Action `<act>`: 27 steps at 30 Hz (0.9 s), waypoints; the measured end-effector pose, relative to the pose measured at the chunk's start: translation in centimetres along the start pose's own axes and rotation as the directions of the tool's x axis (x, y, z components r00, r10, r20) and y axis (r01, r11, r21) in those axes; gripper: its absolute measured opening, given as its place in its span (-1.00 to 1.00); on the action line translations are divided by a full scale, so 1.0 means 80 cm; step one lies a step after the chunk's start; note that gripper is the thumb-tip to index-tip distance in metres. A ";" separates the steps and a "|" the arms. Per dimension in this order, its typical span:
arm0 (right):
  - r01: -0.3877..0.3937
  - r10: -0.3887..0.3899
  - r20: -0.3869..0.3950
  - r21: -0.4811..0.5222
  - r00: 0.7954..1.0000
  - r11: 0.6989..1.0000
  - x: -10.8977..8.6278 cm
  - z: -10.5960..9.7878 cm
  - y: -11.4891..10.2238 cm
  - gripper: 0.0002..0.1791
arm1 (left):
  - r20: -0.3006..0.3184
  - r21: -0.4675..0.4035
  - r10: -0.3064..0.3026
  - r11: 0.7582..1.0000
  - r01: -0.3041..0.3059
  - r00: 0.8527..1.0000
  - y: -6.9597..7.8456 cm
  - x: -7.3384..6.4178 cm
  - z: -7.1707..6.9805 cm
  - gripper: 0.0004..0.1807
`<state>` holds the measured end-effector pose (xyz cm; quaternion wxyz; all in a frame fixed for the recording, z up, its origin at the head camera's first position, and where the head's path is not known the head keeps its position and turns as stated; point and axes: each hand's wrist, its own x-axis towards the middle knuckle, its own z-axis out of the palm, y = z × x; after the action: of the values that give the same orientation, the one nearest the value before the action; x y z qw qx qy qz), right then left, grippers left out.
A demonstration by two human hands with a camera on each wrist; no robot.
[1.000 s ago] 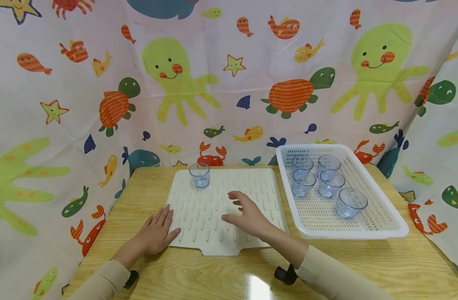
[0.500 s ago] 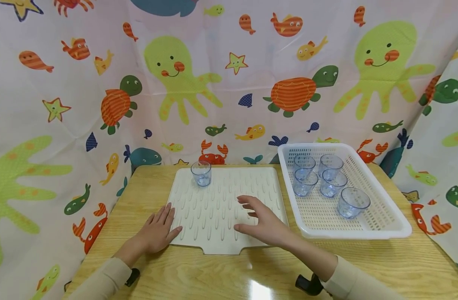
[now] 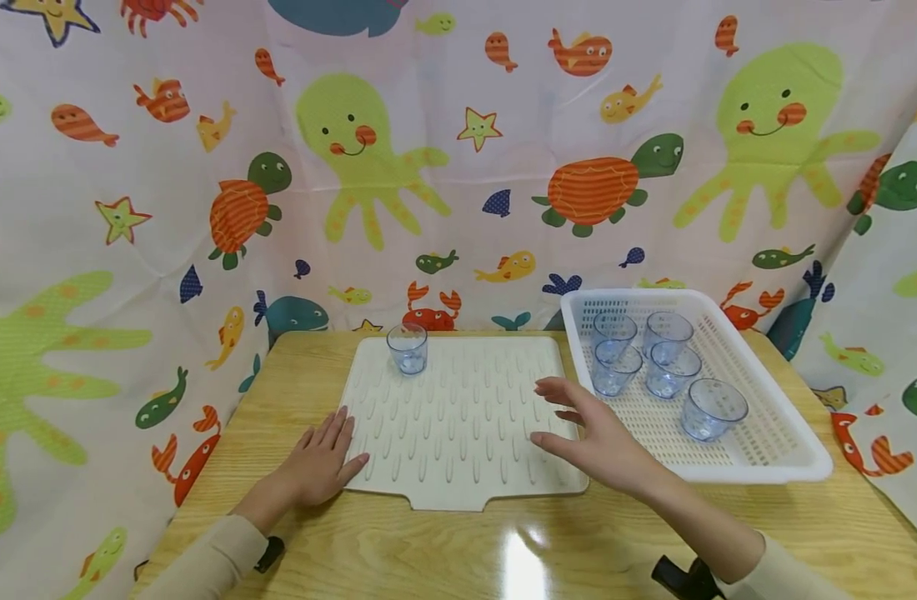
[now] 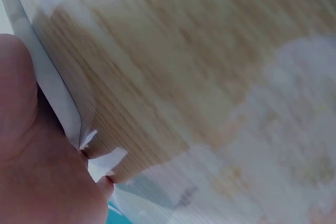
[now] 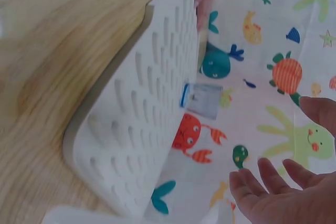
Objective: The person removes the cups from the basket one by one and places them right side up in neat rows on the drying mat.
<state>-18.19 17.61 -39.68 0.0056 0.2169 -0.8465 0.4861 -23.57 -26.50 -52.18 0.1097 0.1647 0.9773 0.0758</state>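
Although it was not held, a lone clear glass (image 3: pixel 408 352) was seen upright on the white board (image 3: pixel 458 429), ahead and rightward of the left hand (image 3: pixel 323 462), which was laid flat, fingers straight, at the board's left edge. Five similar glasses (image 3: pixel 673 372) were contained in the white basket (image 3: pixel 729 472), ahead and rightward of the right hand (image 3: pixel 599 435); this was poised near the board's right edge, thumb and fingers parted, nothing grasped. The glasses were judged light, stiff, slick and perhaps fragile, best grasped around their sides below the rim.
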 end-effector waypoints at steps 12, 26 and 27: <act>-0.059 0.049 -0.059 -0.183 0.997 0.981 -0.031 -0.069 0.028 -0.41 | -0.028 0.000 0.018 1.000 -0.018 0.999 0.001 0.000 -0.002 -0.04; -0.201 0.177 -0.110 -0.270 0.978 0.942 -0.067 -0.143 0.054 -0.45 | 0.002 -0.010 0.000 1.000 0.000 1.000 0.006 -0.005 -0.008 -0.02; -0.205 0.178 -0.118 -0.277 0.977 0.939 -0.068 -0.148 0.056 -0.44 | -0.002 -0.015 0.001 1.000 -0.001 1.000 0.005 -0.005 -0.007 -0.02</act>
<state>-17.33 31.34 -38.33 0.0282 0.1080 -0.9242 0.3653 -23.17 -26.31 -51.49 0.1097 0.1644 0.9767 0.0833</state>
